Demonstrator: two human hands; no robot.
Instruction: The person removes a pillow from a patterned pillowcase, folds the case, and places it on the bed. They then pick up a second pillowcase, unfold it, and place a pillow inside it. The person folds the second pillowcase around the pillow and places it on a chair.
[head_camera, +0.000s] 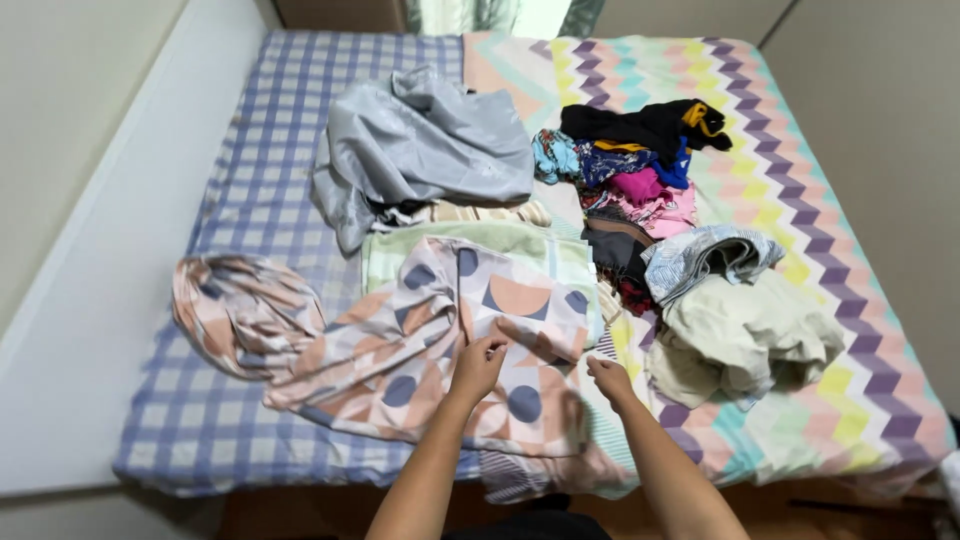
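Laundry lies spread over the bed (250, 200), almost all of it unfolded. Both hands work at the near edge on a patterned sheet (420, 350), peach and cream with dark blue circles and half-circles. It lies mostly flat but rumpled in front of the person, its left end trailing into a twisted bunch (240, 310) on the blue checked cover.

Left hand (478, 365) rests on the sheet near its middle, fingers curled and pinching a small fold of cloth, so its grip is closed on the sheet. Right hand (610, 380) sits just beside the sheet's right edge, fingers bent down onto the fabric; whether it pinches the cloth or only presses on it I cannot tell.

As a judgement, the work is at an early stage. The patterned sheet is laid out but no clean fold shows in it yet, and its edges are not squared. A pale green cloth (500, 240) under its far edge looks flat, perhaps already smoothed.

Much seems left: a grey garment (430, 145) heaped further back, a colourful pile (635, 165) of black, pink and blue clothes, a blue-white striped piece (710, 255), and a cream bundle (750, 335) to the right, on the zigzag blanket (800, 200). No stack of finished folded items shows anywhere.
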